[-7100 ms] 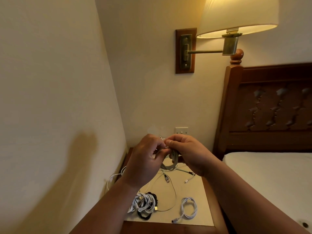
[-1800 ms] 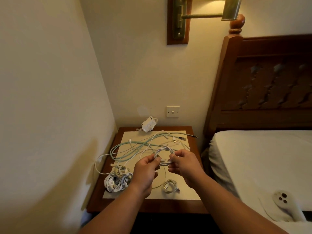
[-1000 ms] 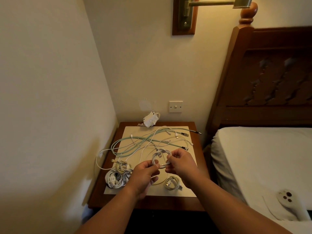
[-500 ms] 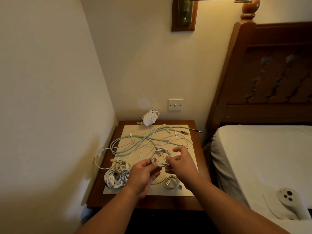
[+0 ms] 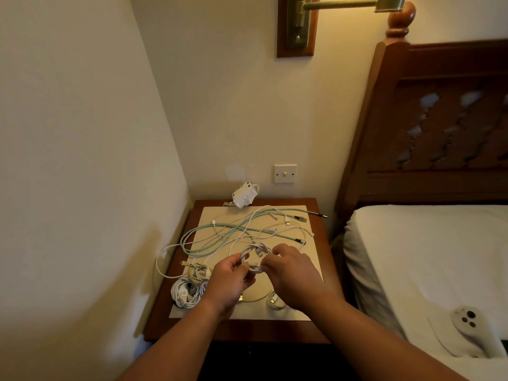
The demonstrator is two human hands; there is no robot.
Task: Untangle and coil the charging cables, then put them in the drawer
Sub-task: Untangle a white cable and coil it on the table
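The left wall (image 5: pixel 82 160) and the far wall (image 5: pixel 233 105) meet in a corner; the bed (image 5: pixel 426 257) with its carved headboard (image 5: pixel 439 119) fills the right; the nightstand (image 5: pixel 325 257) sits wedged between left wall and bed, with only narrow gaps at either side. A pale mat (image 5: pixel 211 218) covers most of its top, leaving a bare wooden strip along the near edge. A mint-green cable (image 5: pixel 192 231) sprawls tangled with thin white ones across the far half; one white loop hangs over the left edge, and a dark-tipped end pokes past the far right edge. A white bundle (image 5: pixel 188 292) lies at the near left; a small coil (image 5: pixel 275 302) lies near the right forearm. Over the mat's middle, the left hand (image 5: pixel 228 284) pinches the white coil (image 5: pixel 254 257) on its left side; the right hand (image 5: pixel 294 273) grasps its right side with curled fingers. A white charger (image 5: pixel 244 198) leans at the far edge.
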